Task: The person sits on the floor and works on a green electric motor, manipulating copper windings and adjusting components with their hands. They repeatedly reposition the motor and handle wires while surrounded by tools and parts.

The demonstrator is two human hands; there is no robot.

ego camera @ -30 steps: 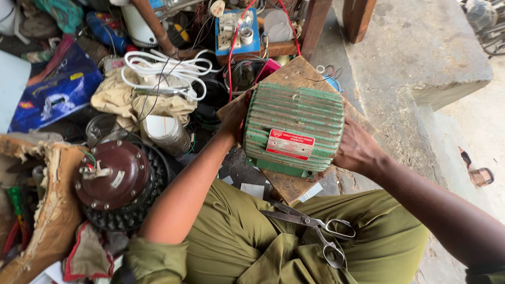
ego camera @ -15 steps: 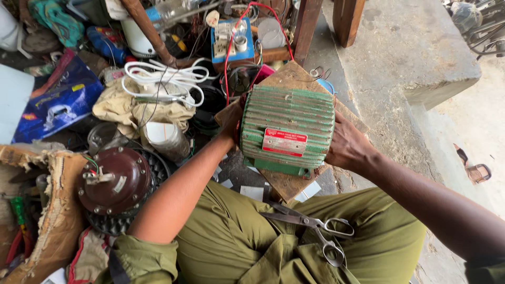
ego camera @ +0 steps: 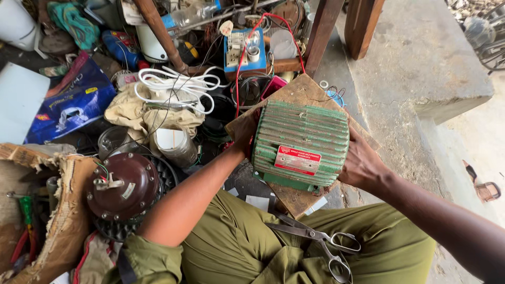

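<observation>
A green ribbed electric motor housing (ego camera: 300, 142) with a red and white plate rests on a wooden board (ego camera: 300, 89) in front of me. My left hand (ego camera: 244, 131) grips its left end, and my right hand (ego camera: 363, 163) clasps its right end. Both hands hold the motor between them. A pair of metal scissors (ego camera: 315, 242) lies on my lap, on the olive green trousers, just below the motor.
A dark red fan motor (ego camera: 123, 186) sits on a black ring at the left. Behind it lie a white coiled cable (ego camera: 173, 87), a blue switch board with a bulb (ego camera: 244, 50), a blue bag (ego camera: 68, 108), wooden legs (ego camera: 323, 31) and a concrete step (ego camera: 421, 68).
The view has shifted a little; the motor now sits slightly lower and more central. Both hands keep the same grip on its ends.
</observation>
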